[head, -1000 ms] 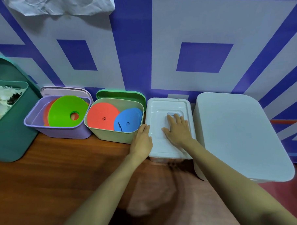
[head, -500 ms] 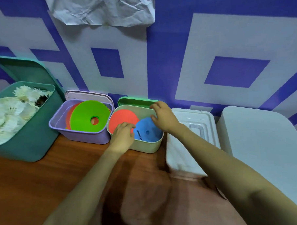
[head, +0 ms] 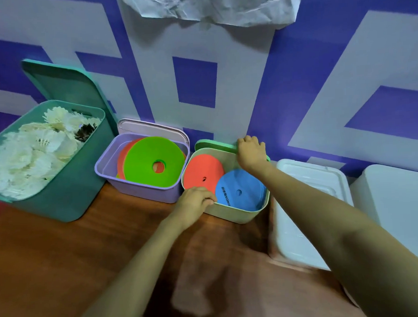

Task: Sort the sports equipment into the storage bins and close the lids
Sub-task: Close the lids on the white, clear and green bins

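A: If these lids are to go down, where might it snag? Biggest first.

B: The teal bin (head: 68, 195), left of frame: shuttlecocks (head: 23, 154) are heaped about to its rim, so the teal lid (head: 63, 85), propped on the wall behind, may crush feathers or sit proud.

A: The purple bin (head: 144, 192)?

B: Its green disc (head: 152, 146) leans with an edge near the rim; the purple lid (head: 151, 127) behind could ride on it.

A: And the green bin (head: 236, 213), centre?

B: That one is in hand. The right hand (head: 251, 154) grips the green lid (head: 214, 145) at the back. The left hand (head: 195, 202) curls its fingers over the front rim, holding the bin. A red disc (head: 201, 168) and a blue disc (head: 238, 190) lean inside. Brought down fast, the lid may catch a disc edge or nip those fingers.

A: Materials?

B: The white bins (head: 397, 210), right of frame, have lids on. All bins and lids look like smooth moulded plastic, round-cornered, and likely to slide on the glossy wooden table (head: 51, 256). Discs: thin, flat, matte rounds with a centre hole, probably bendy. Shuttlecocks: light feathered cones, easily crushed.
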The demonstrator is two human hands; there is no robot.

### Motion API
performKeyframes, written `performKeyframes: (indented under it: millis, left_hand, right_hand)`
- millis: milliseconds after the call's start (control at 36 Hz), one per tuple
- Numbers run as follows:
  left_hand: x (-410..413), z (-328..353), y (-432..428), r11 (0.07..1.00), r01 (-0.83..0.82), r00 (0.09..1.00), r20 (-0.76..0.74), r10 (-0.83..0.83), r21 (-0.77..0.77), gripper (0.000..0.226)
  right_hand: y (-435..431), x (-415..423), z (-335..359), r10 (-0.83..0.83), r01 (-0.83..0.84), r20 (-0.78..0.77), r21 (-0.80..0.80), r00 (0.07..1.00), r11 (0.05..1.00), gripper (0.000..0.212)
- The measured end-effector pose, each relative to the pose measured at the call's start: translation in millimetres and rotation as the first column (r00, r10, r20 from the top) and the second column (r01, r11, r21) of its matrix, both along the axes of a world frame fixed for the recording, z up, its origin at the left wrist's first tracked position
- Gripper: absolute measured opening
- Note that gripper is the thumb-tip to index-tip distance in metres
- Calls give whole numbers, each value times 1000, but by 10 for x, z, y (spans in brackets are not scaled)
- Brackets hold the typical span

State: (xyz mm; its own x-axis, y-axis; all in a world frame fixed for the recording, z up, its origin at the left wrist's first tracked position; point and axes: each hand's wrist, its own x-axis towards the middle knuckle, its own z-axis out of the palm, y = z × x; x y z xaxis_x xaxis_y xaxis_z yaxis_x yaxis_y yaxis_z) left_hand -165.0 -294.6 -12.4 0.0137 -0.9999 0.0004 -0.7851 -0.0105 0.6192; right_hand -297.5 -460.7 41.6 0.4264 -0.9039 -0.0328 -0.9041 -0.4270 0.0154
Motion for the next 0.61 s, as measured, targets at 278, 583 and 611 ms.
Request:
performKeyframes:
  millis: [278,583,611]
  left_hand:
    - [-69,-136,18,994,-22,997,-79,14,-106,24]
    - [-270,-116,94,983,-66,994,-101,49,-173,23]
    - [-267,-122,99,983,-71,992,-112,53,-167,23]
  right_hand:
    - [-30,-97,-74,21,-18,70,-33,997,999,29]
    - [297,-203,114,245,-160,208,-357,947,920,27]
    - [362,-247,99,267,-172,214,-382,940,908,28]
